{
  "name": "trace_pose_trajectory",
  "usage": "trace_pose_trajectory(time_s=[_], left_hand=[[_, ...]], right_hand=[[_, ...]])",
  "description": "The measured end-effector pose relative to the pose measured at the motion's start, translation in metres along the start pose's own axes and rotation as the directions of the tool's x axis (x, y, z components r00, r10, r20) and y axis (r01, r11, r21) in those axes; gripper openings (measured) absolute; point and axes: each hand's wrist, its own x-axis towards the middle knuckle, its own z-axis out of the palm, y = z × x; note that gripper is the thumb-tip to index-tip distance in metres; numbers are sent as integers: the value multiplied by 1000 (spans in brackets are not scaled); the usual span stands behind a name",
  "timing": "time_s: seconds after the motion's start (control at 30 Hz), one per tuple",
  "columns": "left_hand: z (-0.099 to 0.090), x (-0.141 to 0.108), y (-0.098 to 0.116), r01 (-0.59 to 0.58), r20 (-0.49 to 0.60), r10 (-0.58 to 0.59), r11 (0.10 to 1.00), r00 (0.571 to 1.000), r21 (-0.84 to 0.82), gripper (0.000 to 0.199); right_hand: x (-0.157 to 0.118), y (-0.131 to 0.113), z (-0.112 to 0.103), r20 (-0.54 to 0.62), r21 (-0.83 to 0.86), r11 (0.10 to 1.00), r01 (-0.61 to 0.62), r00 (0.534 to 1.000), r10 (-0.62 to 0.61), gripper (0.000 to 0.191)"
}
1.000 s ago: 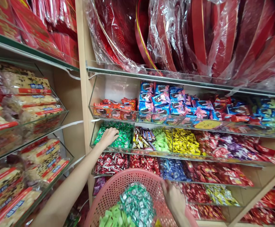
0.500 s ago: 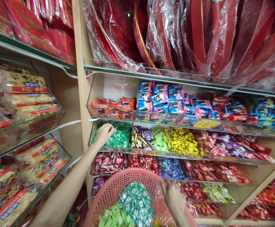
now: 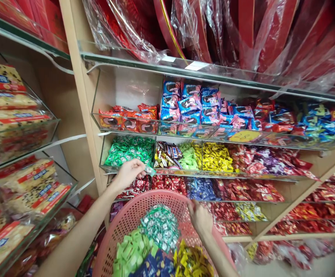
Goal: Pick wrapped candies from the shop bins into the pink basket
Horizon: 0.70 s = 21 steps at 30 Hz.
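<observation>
My left hand [image 3: 131, 172] is closed in a pinch on a small green-wrapped candy [image 3: 149, 170], just in front of the shelf and above the basket's far left rim. Behind it, a clear bin holds a heap of the same green candies [image 3: 131, 151]. My right hand [image 3: 200, 217] is closed on the far right rim of a pink plastic basket [image 3: 124, 215] with a perforated wall. In the basket lie separate heaps of pale green-and-silver candies [image 3: 160, 227], light green candies [image 3: 131, 250], dark blue candies [image 3: 152, 265] and yellow candies [image 3: 192, 261].
Glass-fronted shelves hold chocolate bars [image 3: 170, 152], yellow candies [image 3: 216, 157], blue snack packs [image 3: 190, 104] and red packs [image 3: 140, 121]. A wooden upright [image 3: 80, 88] divides them from packaged bars [image 3: 8, 111] at left. Plastic-wrapped red items [image 3: 245, 30] stand above.
My left hand has drawn back from the green candy bin toward the basket, now with a green candy in its fingers. The view has shifted, showing more of the basket. My right hand stays at the rim.
</observation>
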Motion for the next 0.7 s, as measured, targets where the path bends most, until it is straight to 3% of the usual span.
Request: trace_pose_trajectory(time_s=[0.1,0.23,0.43,0.5,0.7], left_hand=[[20,-15,-7,-56,334,5,988,943,143,26],[46,-23,-26,-282,554,9,867,833,410,25],[73,-21,-49,-497,672,-114,586,732,640,22],[82,-21,-52,-525,693,-126,561,710,640,21],[103,-23,-61,-476,669,-160,585,726,657,21]], right_hand=[[0,0,0,-16,9,1000,4,1000,-3,42],[1,0,2,-24,26,1000,5,1000,-5,43],[2,0,1,-18,14,1000,-4,1000,5,42],[2,0,1,-27,13,1000,-4,1000,4,42],[3,1,3,-32,26,1000,-6,999,7,44]])
